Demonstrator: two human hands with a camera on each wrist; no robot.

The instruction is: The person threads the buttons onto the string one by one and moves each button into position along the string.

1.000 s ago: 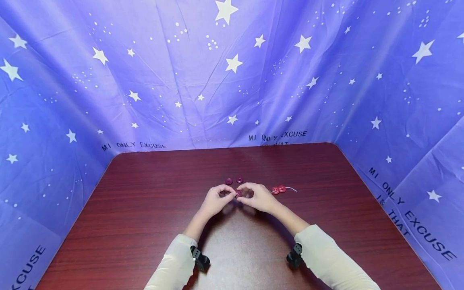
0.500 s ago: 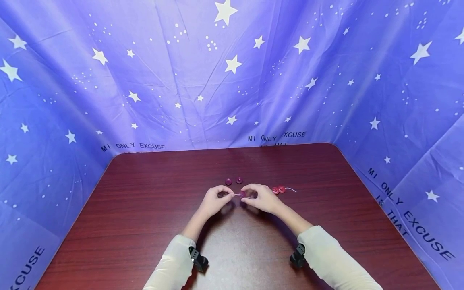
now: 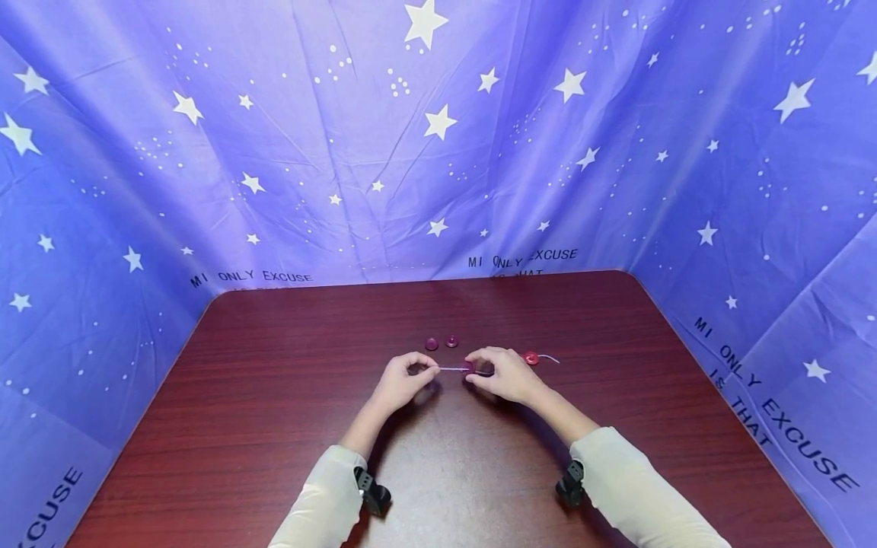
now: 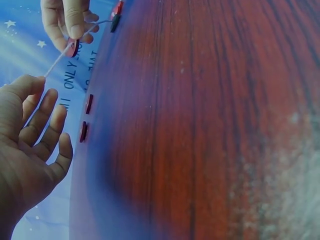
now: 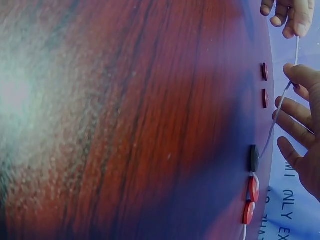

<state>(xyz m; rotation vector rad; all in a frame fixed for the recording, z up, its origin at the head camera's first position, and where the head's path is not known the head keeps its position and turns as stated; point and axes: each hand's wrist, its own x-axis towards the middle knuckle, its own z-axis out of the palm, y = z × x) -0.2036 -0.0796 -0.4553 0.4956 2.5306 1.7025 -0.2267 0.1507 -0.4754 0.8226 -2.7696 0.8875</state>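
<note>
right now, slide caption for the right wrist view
Pale cord runs from left hand via right hand to one dark button and two red buttons.

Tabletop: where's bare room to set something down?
Bare tabletop lies left of the left hand, between the forearms, and right of the right forearm. Crowded: the held string and held button, two loose buttons just beyond, and strung buttons beside the right hand.

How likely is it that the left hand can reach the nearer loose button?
Probably yes: nothing visible stands between the left hand and that button, though the hand pinches the string and may need to let go.
</note>
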